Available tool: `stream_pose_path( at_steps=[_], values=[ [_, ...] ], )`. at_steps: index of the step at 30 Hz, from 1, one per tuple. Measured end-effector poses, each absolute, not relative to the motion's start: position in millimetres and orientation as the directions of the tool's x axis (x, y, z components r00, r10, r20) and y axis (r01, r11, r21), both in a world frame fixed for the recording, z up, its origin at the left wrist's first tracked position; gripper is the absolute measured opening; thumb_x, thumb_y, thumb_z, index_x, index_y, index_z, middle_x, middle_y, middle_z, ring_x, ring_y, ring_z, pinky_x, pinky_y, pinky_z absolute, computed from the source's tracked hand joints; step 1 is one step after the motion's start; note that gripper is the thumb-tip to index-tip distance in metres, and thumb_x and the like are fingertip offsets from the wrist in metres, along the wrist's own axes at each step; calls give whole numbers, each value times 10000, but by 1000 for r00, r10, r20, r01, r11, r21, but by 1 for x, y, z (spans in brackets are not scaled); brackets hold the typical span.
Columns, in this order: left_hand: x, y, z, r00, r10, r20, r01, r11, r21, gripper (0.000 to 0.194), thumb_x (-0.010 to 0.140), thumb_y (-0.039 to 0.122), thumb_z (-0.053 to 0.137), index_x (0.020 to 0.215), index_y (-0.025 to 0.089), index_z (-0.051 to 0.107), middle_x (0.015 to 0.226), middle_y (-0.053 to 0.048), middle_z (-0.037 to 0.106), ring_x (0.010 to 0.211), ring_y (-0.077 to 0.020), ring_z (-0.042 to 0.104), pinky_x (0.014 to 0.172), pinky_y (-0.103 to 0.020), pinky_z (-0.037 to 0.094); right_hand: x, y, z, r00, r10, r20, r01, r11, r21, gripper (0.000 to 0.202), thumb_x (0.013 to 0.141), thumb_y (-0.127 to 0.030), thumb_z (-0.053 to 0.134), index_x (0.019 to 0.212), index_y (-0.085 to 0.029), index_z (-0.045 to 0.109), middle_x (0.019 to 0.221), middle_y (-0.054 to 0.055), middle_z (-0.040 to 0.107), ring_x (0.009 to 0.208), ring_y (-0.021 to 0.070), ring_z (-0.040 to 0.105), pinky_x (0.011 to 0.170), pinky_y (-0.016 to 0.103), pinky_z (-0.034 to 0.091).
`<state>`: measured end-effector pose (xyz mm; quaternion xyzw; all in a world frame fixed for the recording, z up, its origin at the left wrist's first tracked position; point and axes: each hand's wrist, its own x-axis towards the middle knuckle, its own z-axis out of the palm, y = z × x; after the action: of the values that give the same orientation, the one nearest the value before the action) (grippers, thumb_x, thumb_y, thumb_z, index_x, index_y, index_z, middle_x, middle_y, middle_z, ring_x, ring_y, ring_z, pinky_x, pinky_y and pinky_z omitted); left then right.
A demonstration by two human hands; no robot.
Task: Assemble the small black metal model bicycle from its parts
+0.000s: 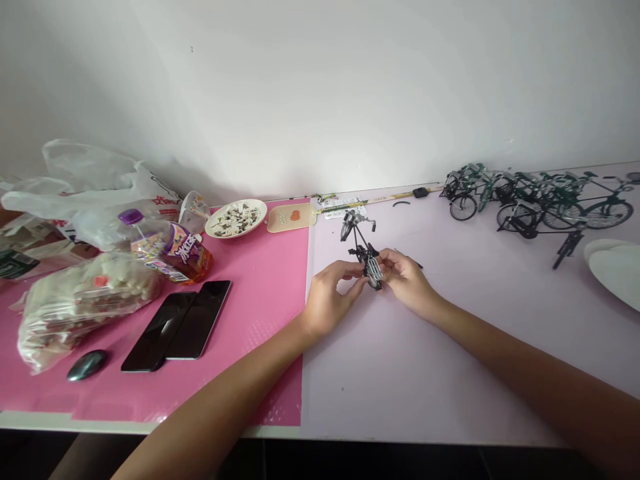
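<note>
A miniature bicycle (356,239) in black and silver stands tilted in front of me, its rear rack end pointing toward me. My left hand (330,293) pinches the near end from the left, thumb and forefinger closed at the silver rack (373,268). From the other side, my right hand (407,280) grips the same end between thumb and fingers. The exact spot under the right fingertips is hidden. Just behind that hand a thin dark piece (419,265) shows in part on the tabletop.
Several miniature bicycles (540,200) stand along the wall at right, near white plates (617,267). A bowl of small pieces (237,219), a drink bottle (173,250), plastic bags (95,200) and two phones (195,320) lie left. A curved black strip (401,203) lies behind.
</note>
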<state>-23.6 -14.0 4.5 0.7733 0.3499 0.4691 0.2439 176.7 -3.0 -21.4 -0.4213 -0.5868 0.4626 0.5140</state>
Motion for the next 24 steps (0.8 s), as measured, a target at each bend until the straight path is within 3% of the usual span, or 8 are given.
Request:
stream_pose_path(
  at_steps=[7, 12, 17, 19, 24],
  values=[
    [-27, -10, 3, 323, 751, 575, 310, -659, 685, 155, 958, 296, 725, 1066, 186, 739, 1033, -92, 800, 898, -206, 772, 854, -372, 652, 174, -7, -9, -36, 970, 240, 43, 241, -969, 388, 772, -552, 809, 741, -210, 627, 745, 1, 627, 589, 123, 557, 506, 262, 500],
    [-28, -8, 4, 308, 769, 561, 311, -638, 704, 158, 947, 312, 741, 1037, 181, 738, 1020, -95, 801, 887, -208, 772, 832, -371, 654, 172, -10, -7, 77, 978, 194, 66, 189, -980, 479, 703, -643, 857, 769, -189, 719, 749, 56, 692, 588, 147, 578, 490, 285, 506],
    [-28, -6, 5, 265, 806, 530, 325, -592, 738, 137, 933, 263, 738, 1041, 180, 730, 1005, -86, 795, 863, -197, 770, 787, -342, 650, 171, -15, -3, 49, 977, 205, 105, 199, -974, 607, 857, -773, 642, 849, -184, 786, 814, 87, 748, 519, 137, 576, 524, 322, 544],
    [-29, -4, 4, 257, 806, 534, 348, -592, 727, 129, 936, 221, 707, 1058, 187, 729, 999, -79, 791, 871, -196, 767, 776, -335, 648, 170, -17, -2, 16, 976, 217, 122, 213, -969, 594, 874, -761, 632, 887, -192, 801, 901, 106, 775, 580, 163, 635, 547, 330, 559],
    [-30, 0, 1, 276, 762, 586, 402, -646, 649, 170, 944, 183, 657, 1097, 195, 731, 1007, -80, 775, 868, -190, 751, 767, -325, 648, 164, -22, -1, -5, 967, 256, 195, 252, -948, 464, 737, -562, 874, 1036, -213, 810, 1071, 116, 792, 901, 272, 741, 656, 353, 611]
  ],
)
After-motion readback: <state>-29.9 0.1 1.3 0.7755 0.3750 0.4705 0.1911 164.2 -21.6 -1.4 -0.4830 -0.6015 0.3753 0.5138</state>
